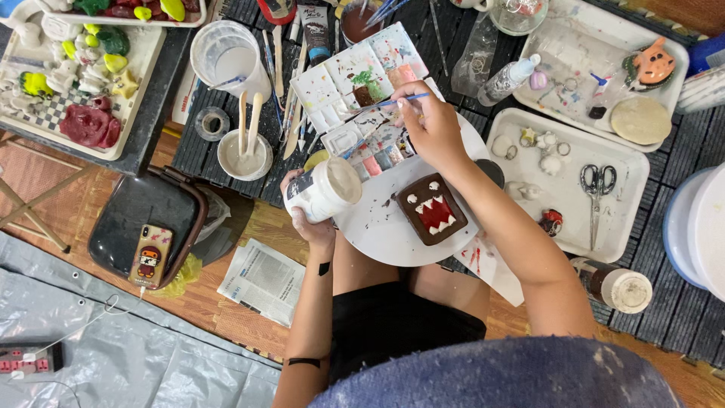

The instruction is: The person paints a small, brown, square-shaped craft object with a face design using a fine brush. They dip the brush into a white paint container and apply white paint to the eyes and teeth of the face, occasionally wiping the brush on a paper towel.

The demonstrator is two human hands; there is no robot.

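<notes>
- Head view: the right hand (434, 125) sits just above centre, its grip pinched on a thin blue-handled paintbrush (393, 102), whose tip points toward 9 o'clock into the paint palette (355, 79).
- The palette lies at 11 o'clock from that hand, its wells stained with green, brown and pink.
- The left hand (313, 223) is at 8 o'clock from the right hand, its grip wrapped around a white jar (326, 189) tilted on its side, mouth facing 2 o'clock.
- A round white board (377, 227) lies across the person's lap, just beside the jar.
- On that board, at 6 o'clock from the right hand, rests a brown square clay piece (432, 209) with a red mouth and white teeth; neither hand touches it.
- At 3 o'clock a white tray (627, 219) holds scissors (596, 189) and small white clay bits.
- At 9 o'clock, well apart, a phone (149, 257) lies on a dark bag (143, 208) on the floor.
- At 10 o'clock, a small bowl (245, 157) holds wooden sticks.
</notes>
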